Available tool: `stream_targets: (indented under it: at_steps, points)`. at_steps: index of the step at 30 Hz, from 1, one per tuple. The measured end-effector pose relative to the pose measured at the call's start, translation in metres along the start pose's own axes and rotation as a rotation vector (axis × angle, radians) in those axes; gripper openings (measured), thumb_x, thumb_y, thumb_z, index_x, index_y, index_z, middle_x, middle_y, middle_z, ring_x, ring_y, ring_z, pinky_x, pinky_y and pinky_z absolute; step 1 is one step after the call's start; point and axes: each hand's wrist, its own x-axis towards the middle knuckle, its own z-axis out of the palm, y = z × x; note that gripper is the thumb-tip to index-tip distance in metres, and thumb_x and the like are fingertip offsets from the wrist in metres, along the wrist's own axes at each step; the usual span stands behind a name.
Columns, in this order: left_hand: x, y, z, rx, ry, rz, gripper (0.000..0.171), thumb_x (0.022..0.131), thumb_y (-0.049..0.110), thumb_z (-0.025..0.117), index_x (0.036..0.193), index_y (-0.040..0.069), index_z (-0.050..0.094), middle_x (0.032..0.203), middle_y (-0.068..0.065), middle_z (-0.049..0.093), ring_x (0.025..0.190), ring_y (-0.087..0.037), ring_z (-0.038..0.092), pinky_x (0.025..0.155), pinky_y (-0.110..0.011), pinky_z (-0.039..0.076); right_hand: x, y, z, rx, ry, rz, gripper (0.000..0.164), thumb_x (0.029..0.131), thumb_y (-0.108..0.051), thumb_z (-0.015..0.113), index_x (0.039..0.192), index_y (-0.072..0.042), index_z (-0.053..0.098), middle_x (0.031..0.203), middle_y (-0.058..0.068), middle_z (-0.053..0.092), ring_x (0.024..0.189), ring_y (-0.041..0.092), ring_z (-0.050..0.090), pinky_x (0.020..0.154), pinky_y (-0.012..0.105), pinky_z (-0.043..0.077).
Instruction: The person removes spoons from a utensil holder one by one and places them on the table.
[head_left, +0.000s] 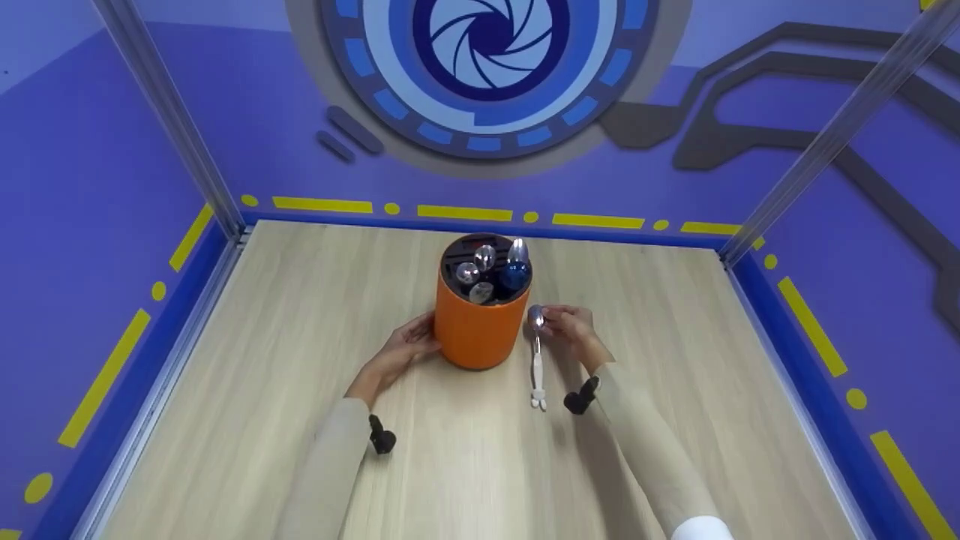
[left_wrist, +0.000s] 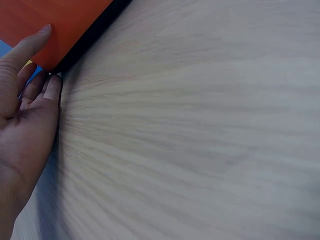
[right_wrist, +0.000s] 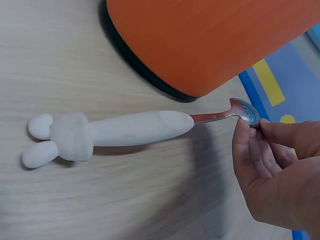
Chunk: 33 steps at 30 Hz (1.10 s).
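Note:
An orange cylindrical cutlery holder (head_left: 480,330) with a black slotted top stands upright on the table. Several shiny spoon heads stick up from it, among them a dark blue one (head_left: 514,276). My left hand (head_left: 405,346) rests against the holder's left side; in the left wrist view its thumb (left_wrist: 32,45) lies along the orange wall, fingers near the base. To the right of the holder, my right hand (head_left: 574,328) pinches a spoon (right_wrist: 145,129) by its metal bowl, between thumb and fingers. The spoon's white handle, with a bunny-ear end (right_wrist: 42,140), points toward me.
The light wooden table (head_left: 300,300) is bounded by a blue wall (head_left: 247,112) with yellow marks at the back and on both sides. Metal posts (head_left: 840,135) rise at the back corners. Black wrist mounts (head_left: 382,437) sit on both sleeves.

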Motion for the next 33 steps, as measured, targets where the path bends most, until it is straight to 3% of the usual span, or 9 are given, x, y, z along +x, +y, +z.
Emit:
stream_targets:
  at_steps: [8, 25, 33]
  points:
    - [-0.003, -0.002, 0.0, 0.001, -0.002, 0.005, 0.076, 0.093, -0.004, 0.068, 0.16, 0.006, 0.032, 0.17, -0.012, 0.026, 0.159, -0.029, 0.02, 0.129, -0.041, 0.028, 0.006, 0.014, 0.002, -0.063, 0.056, 0.045, 0.028, 0.097, -0.001, 0.062, 0.123, 0.007, 0.069, 0.089, 0.008, 0.073, 0.073, 0.015, 0.066, 0.071, 0.023, 0.062]
    - [-0.001, -0.002, 0.0, 0.003, -0.016, 0.011, 0.076, 0.095, -0.003, 0.067, 0.16, 0.007, 0.031, 0.17, -0.011, 0.024, 0.16, -0.028, 0.018, 0.13, -0.042, 0.025, 0.013, 0.024, 0.011, -0.113, 0.084, -0.036, 0.022, 0.096, 0.001, 0.063, 0.114, 0.013, 0.07, 0.087, 0.014, 0.075, 0.066, 0.013, 0.07, 0.065, 0.025, 0.064]
    - [0.001, 0.001, -0.001, 0.0, -0.039, 0.015, 0.076, 0.095, -0.005, 0.065, 0.161, 0.006, 0.029, 0.171, -0.011, 0.021, 0.16, -0.028, 0.015, 0.131, -0.041, 0.022, 0.014, 0.022, 0.006, -0.151, 0.078, -0.119, 0.027, 0.093, 0.004, 0.067, 0.116, 0.017, 0.068, 0.103, 0.025, 0.076, 0.074, 0.014, 0.073, 0.071, 0.025, 0.065]
